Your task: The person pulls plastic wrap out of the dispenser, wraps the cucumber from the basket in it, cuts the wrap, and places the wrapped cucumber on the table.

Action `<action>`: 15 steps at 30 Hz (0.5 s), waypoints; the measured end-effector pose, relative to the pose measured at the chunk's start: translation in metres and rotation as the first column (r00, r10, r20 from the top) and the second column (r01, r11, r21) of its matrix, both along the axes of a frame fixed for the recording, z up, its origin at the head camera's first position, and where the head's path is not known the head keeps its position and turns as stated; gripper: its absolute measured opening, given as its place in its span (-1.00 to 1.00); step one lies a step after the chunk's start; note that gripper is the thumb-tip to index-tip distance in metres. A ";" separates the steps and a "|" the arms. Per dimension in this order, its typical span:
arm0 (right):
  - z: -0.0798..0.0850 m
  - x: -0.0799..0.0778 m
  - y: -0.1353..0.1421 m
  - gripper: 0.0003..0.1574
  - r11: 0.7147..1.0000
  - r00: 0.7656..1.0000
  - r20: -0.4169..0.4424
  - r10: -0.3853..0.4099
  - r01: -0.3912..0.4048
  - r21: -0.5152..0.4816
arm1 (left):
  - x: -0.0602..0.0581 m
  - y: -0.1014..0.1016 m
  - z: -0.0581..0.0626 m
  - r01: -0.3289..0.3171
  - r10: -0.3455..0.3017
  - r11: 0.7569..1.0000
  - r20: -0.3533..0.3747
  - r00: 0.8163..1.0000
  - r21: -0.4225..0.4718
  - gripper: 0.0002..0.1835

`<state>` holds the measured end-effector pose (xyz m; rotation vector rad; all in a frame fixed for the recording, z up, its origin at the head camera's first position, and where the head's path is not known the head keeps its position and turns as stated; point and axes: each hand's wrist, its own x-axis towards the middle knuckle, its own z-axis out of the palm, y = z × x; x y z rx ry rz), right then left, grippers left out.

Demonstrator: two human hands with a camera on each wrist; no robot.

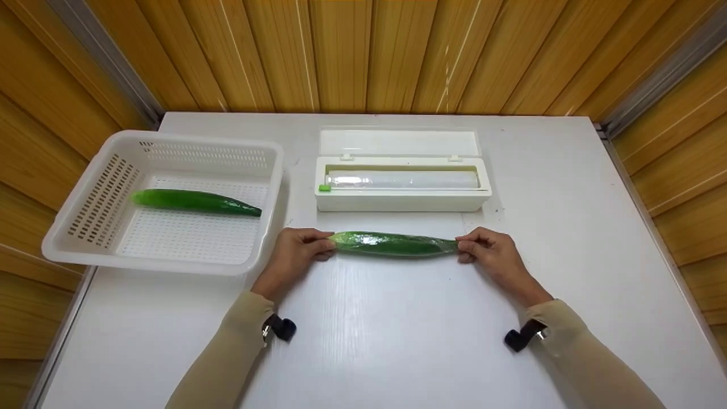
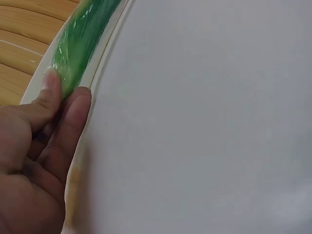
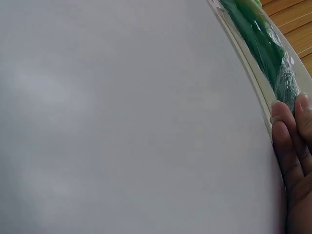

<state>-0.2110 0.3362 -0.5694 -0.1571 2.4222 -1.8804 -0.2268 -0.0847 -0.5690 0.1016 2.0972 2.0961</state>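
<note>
Green wrapped cucumber (image 1: 393,243) w/o readable label, pinched by both hands.

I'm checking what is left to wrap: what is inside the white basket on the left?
One green cucumber lies inside the white basket, on its perforated floor towards the back. Nothing else shows in it; the near wall hides a strip of the floor.

Glossy film-wrapped cucumber (image 1: 393,243), smooth white table (image 1: 397,341), perforated plastic basket (image 1: 85,204), varnished wood walls (image 1: 341,51).
</note>
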 end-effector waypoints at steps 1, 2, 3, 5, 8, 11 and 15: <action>0.000 0.000 -0.001 -0.84 1.000 1.000 -0.002 -0.003 0.003 -0.005 | 0.000 0.000 0.000 -0.001 0.001 1.000 0.007 1.000 0.017 -0.83; -0.001 0.000 -0.002 -0.83 1.000 1.000 -0.005 -0.003 0.003 -0.009 | -0.001 0.000 -0.001 -0.004 0.004 1.000 0.013 1.000 0.030 -0.85; -0.001 0.000 -0.003 -0.83 1.000 1.000 -0.010 -0.006 0.006 -0.017 | -0.001 0.000 -0.001 -0.011 0.010 0.999 0.017 1.000 0.042 -0.87; -0.002 0.001 -0.005 -0.83 0.999 1.000 -0.013 -0.017 0.016 -0.039 | -0.002 0.000 -0.002 -0.032 0.030 0.998 0.030 0.999 0.062 -0.88; -0.003 0.002 -0.007 -0.84 0.998 1.000 -0.019 -0.017 0.016 -0.056 | -0.002 0.001 -0.002 -0.060 0.057 0.996 0.049 0.997 0.066 -0.89; -0.002 0.003 -0.006 -0.81 1.000 1.000 -0.017 -0.003 0.002 -0.032 | -0.003 0.001 -0.001 -0.078 0.075 0.996 0.065 0.995 0.052 -0.91; 0.000 0.005 -0.008 -0.71 0.997 0.999 -0.033 -0.001 0.003 0.081 | -0.004 0.001 -0.001 -0.094 0.091 0.995 0.085 0.992 0.032 -0.93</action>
